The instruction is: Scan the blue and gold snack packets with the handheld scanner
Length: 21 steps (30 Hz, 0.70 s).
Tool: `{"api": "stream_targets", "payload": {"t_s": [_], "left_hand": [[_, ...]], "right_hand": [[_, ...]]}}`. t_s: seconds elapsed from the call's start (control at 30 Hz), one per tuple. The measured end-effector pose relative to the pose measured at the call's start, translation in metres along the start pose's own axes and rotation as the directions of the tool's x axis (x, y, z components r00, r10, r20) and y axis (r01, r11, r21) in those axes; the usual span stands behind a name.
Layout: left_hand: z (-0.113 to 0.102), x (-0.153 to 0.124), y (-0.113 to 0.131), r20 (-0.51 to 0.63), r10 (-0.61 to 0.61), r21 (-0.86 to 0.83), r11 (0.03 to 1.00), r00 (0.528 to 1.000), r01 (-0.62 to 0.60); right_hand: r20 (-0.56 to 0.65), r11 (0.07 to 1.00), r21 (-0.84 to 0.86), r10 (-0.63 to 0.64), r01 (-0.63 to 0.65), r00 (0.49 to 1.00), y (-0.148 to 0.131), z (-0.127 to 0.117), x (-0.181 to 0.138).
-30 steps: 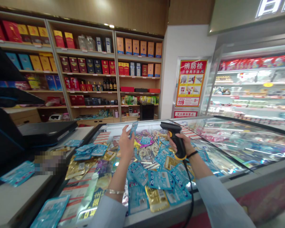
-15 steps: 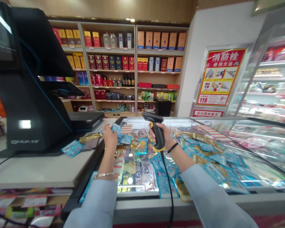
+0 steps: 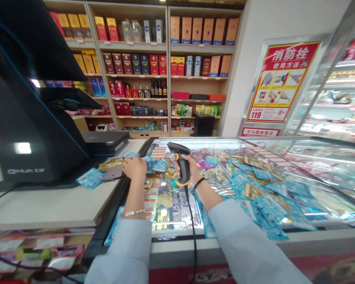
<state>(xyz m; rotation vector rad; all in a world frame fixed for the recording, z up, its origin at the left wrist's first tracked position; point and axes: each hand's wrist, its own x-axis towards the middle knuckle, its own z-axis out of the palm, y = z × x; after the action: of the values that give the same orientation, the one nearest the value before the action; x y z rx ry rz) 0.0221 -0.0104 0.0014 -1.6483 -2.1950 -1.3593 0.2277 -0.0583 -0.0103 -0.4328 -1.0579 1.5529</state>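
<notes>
My left hand (image 3: 135, 167) reaches over the left edge of the glass freezer lid (image 3: 310, 165), its back toward me, fingers curled down onto a heap of packets. A blue packet (image 3: 150, 162) shows at its thumb side, pinched in it. A gold packet (image 3: 114, 165) lies just past the fingertips. My right hand (image 3: 191, 167) grips the handle of a black barcode scanner (image 3: 178, 152) with a yellow band, held upright, head pointing left toward the left hand. Its cable (image 3: 190, 221) hangs down toward me. Several blue and gold packets (image 3: 263, 197) cover the lid to the right.
A black till terminal (image 3: 32, 130) stands on the pale counter (image 3: 56, 205) at left, with a loose blue packet (image 3: 90, 178) by its base. Shelves of boxed goods and bottles (image 3: 154, 67) fill the back wall. At right are a red poster (image 3: 279, 81) and a chilled display (image 3: 337, 98).
The view has swung left, bringing the till in. My left hand has come down from a raised position with the blue packet to the heap by the counter. The scanner stays in my right hand.
</notes>
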Motion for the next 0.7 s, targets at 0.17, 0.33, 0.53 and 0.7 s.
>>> {"api": "stream_targets", "payload": {"t_s": [0.17,0.33,0.53,0.7], "left_hand": [[0.003,0.005,-0.002,0.156,-0.036,0.05,0.998,0.987,0.028],[0.0,0.009,-0.003,0.178,0.028,0.083,0.996,0.984,-0.043],[-0.004,0.008,0.004,0.028,0.185,-0.032,0.982,0.982,-0.184],[-0.008,0.008,0.012,-0.021,0.225,-0.157,0.962,0.974,-0.225]], "right_hand": [[-0.015,0.998,0.023,0.065,-0.065,0.998,0.003,0.0,0.002],[-0.033,0.998,0.009,0.063,-0.062,0.998,0.005,0.001,0.003],[-0.014,0.995,-0.037,0.09,-0.09,0.996,0.001,0.007,0.002],[-0.067,0.993,-0.07,-0.099,0.094,0.993,-0.024,0.018,0.002]]}}
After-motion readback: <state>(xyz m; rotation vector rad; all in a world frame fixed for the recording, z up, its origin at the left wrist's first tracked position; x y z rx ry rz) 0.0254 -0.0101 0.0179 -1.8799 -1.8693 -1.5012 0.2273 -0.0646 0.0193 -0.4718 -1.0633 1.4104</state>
